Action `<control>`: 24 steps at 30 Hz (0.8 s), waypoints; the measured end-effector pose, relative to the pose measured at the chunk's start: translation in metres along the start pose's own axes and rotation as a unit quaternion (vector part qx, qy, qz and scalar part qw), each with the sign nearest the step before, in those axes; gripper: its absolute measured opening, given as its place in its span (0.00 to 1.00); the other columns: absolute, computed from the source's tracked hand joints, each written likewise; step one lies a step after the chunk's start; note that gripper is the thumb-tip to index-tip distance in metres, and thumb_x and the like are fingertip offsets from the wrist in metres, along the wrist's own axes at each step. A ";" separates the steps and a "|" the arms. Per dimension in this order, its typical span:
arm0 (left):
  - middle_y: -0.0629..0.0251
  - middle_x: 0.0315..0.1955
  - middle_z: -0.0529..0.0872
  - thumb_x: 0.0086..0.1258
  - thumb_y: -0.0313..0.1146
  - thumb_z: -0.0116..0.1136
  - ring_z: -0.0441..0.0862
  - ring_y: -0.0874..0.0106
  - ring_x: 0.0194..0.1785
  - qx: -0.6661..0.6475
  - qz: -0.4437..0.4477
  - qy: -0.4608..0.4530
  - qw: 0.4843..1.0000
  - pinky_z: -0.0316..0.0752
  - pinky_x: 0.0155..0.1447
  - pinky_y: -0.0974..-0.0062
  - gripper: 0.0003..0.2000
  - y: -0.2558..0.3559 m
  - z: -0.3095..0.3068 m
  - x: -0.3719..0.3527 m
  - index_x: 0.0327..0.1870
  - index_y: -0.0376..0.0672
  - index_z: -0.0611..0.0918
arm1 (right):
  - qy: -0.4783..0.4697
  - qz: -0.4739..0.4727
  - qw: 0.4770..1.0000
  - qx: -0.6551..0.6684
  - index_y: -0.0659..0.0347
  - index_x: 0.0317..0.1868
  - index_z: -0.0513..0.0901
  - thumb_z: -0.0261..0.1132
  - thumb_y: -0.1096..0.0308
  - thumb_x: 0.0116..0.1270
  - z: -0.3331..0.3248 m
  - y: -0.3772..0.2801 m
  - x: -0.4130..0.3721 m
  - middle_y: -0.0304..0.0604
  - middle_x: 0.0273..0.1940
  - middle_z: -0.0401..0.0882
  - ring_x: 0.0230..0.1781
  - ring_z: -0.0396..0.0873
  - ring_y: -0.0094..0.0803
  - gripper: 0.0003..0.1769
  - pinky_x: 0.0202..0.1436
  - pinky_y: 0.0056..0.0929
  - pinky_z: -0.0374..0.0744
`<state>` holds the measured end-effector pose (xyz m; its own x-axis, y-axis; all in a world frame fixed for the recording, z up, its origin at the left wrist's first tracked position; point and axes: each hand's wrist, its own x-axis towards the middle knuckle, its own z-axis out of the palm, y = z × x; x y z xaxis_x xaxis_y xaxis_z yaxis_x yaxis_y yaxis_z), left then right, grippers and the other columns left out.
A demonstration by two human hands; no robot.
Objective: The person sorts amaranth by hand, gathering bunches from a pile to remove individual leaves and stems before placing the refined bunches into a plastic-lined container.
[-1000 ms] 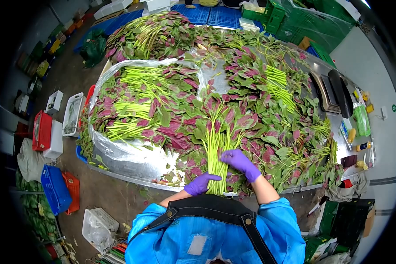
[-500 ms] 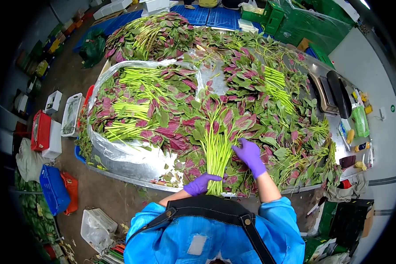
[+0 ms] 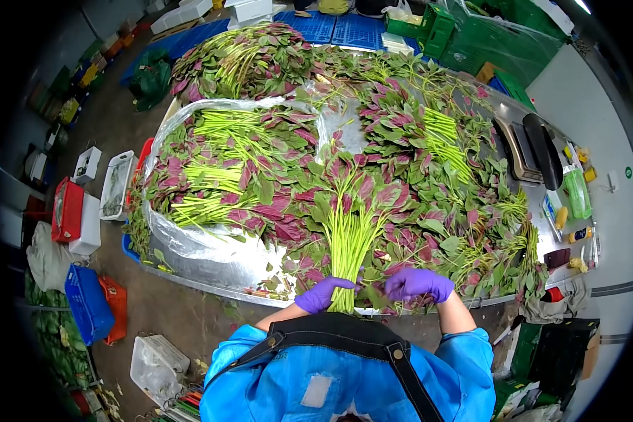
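Purple gloves cover both hands. My left hand is wrapped round the lower stems of an upright bunch of leafy greens, whose red and green leaves fan out away from me. To the right of those stems, my right hand has its fingers curled, with a blurred green leaf beside the fingertips; what it pinches is hard to make out. Cut bunches lie on clear plastic at the left, and another bunch lies at the upper right among loose leaves.
A metal table carries the greens, with a large heap at its far left. A scale stands at the right beside a green packet. Blue and white baskets are on the floor at the left.
My right hand has moved down and right, away from the middle of the bunch, and its fingers have curled. My left hand keeps its hold on the stems.
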<state>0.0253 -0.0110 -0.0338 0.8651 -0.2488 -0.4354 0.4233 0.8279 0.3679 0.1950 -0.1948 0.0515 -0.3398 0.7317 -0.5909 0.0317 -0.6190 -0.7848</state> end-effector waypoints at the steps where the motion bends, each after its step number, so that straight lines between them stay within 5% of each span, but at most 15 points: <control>1: 0.65 0.41 0.78 0.53 0.24 0.57 0.77 0.74 0.43 0.001 0.001 -0.002 1.000 0.71 0.50 0.78 0.27 0.000 0.000 0.001 0.59 0.37 0.69 | 0.152 0.071 0.962 -0.213 0.57 0.44 0.78 0.64 0.60 0.57 -0.004 0.012 -0.003 0.36 0.26 0.77 0.23 0.74 0.27 0.16 0.28 0.25 0.72; 2: 0.66 0.39 0.78 0.53 0.24 0.56 0.77 0.73 0.40 0.016 0.010 -0.001 1.000 0.72 0.48 0.78 0.28 0.000 0.000 0.002 0.59 0.38 0.69 | 0.293 0.136 0.853 -0.411 0.56 0.47 0.78 0.64 0.54 0.57 -0.008 0.020 -0.004 0.40 0.25 0.77 0.24 0.76 0.33 0.21 0.29 0.30 0.73; 3: 0.67 0.36 0.77 0.53 0.23 0.56 0.76 0.73 0.38 0.032 0.017 0.001 0.999 0.72 0.45 0.78 0.28 0.001 0.000 0.002 0.60 0.38 0.68 | 0.294 0.135 0.852 -0.412 0.56 0.47 0.78 0.64 0.54 0.57 -0.006 0.015 -0.002 0.40 0.25 0.77 0.24 0.76 0.33 0.21 0.29 0.30 0.73; 5: 0.68 0.36 0.77 0.52 0.23 0.56 0.76 0.73 0.36 0.036 0.014 0.005 0.999 0.72 0.44 0.78 0.28 0.006 0.007 0.000 0.59 0.38 0.68 | 0.517 0.051 0.838 -0.169 0.58 0.50 0.76 0.62 0.46 0.55 0.002 -0.006 0.013 0.44 0.24 0.76 0.23 0.75 0.37 0.29 0.30 0.33 0.74; 8: 0.65 0.37 0.77 0.49 0.22 0.59 0.76 0.73 0.38 0.037 0.031 -0.002 0.999 0.72 0.45 0.78 0.29 0.008 0.010 -0.001 0.58 0.38 0.70 | 0.603 -0.013 0.792 -0.092 0.63 0.44 0.77 0.59 0.51 0.61 -0.015 0.015 0.075 0.42 0.22 0.76 0.21 0.75 0.32 0.22 0.28 0.29 0.74; 9: 0.65 0.37 0.77 0.49 0.22 0.59 0.76 0.73 0.38 0.040 0.030 -0.003 0.999 0.72 0.45 0.78 0.29 0.011 0.012 -0.002 0.58 0.38 0.70 | 0.605 -0.015 0.791 -0.091 0.63 0.44 0.77 0.59 0.51 0.61 -0.011 0.010 0.078 0.42 0.22 0.76 0.21 0.75 0.32 0.22 0.28 0.29 0.74; 11: 0.65 0.36 0.78 0.49 0.23 0.59 0.77 0.73 0.37 0.073 0.047 0.014 0.996 0.73 0.44 0.77 0.29 0.021 0.014 -0.007 0.58 0.38 0.70 | 0.461 -0.122 0.875 0.083 0.64 0.38 0.76 0.54 0.60 0.68 -0.004 -0.004 0.077 0.36 0.22 0.75 0.21 0.75 0.23 0.14 0.28 0.23 0.73; 14: 0.66 0.34 0.78 0.48 0.23 0.60 0.78 0.72 0.35 0.108 0.075 -0.011 0.991 0.72 0.44 0.76 0.28 0.049 0.016 -0.015 0.56 0.38 0.71 | 0.131 -0.150 0.979 0.051 0.64 0.37 0.76 0.53 0.62 0.69 0.018 -0.022 0.032 0.36 0.23 0.76 0.24 0.76 0.23 0.13 0.29 0.24 0.73; 15: 0.65 0.33 0.78 0.47 0.23 0.59 0.77 0.71 0.34 0.138 0.094 -0.019 0.986 0.70 0.43 0.76 0.28 0.062 0.027 -0.020 0.55 0.37 0.70 | 0.130 -0.152 0.979 0.049 0.64 0.37 0.76 0.53 0.62 0.69 0.019 -0.018 0.024 0.36 0.23 0.76 0.24 0.76 0.23 0.13 0.29 0.24 0.73; 17: 0.66 0.33 0.79 0.46 0.24 0.61 0.77 0.73 0.35 0.190 0.100 0.006 0.977 0.72 0.43 0.76 0.28 0.087 0.050 -0.032 0.54 0.37 0.72 | 0.159 -0.053 0.946 -0.277 0.66 0.46 0.75 0.57 0.63 0.66 0.018 -0.015 0.014 0.43 0.34 0.80 0.34 0.78 0.29 0.15 0.38 0.28 0.76; 18: 0.66 0.32 0.80 0.46 0.24 0.62 0.78 0.74 0.36 0.269 0.138 -0.002 0.953 0.73 0.43 0.76 0.27 0.098 0.060 -0.036 0.53 0.37 0.72 | 0.159 -0.054 0.945 -0.281 0.66 0.46 0.75 0.57 0.63 0.66 0.022 -0.015 0.015 0.43 0.34 0.80 0.34 0.78 0.29 0.15 0.38 0.28 0.76; 20: 0.65 0.34 0.82 0.46 0.25 0.65 0.79 0.76 0.38 0.387 0.191 -0.003 0.902 0.74 0.44 0.78 0.26 0.111 0.064 -0.036 0.51 0.38 0.74 | 0.350 -0.097 0.922 -0.135 0.62 0.55 0.72 0.65 0.56 0.59 0.025 -0.018 0.018 0.49 0.44 0.78 0.46 0.77 0.33 0.27 0.50 0.32 0.74; 24: 0.64 0.37 0.82 0.47 0.25 0.63 0.79 0.75 0.42 0.425 0.230 0.043 0.874 0.74 0.47 0.76 0.25 0.120 0.092 -0.042 0.50 0.36 0.75 | 0.434 -0.289 0.853 0.027 0.61 0.60 0.67 0.68 0.55 0.56 0.035 -0.053 0.068 0.50 0.52 0.73 0.53 0.73 0.32 0.34 0.55 0.29 0.71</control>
<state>0.0641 0.0525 0.1040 0.9885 0.0808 -0.1275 0.1145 0.1485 0.9823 0.1369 -0.1224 0.0596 0.5415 0.8396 -0.0429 0.0430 -0.0786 -0.9960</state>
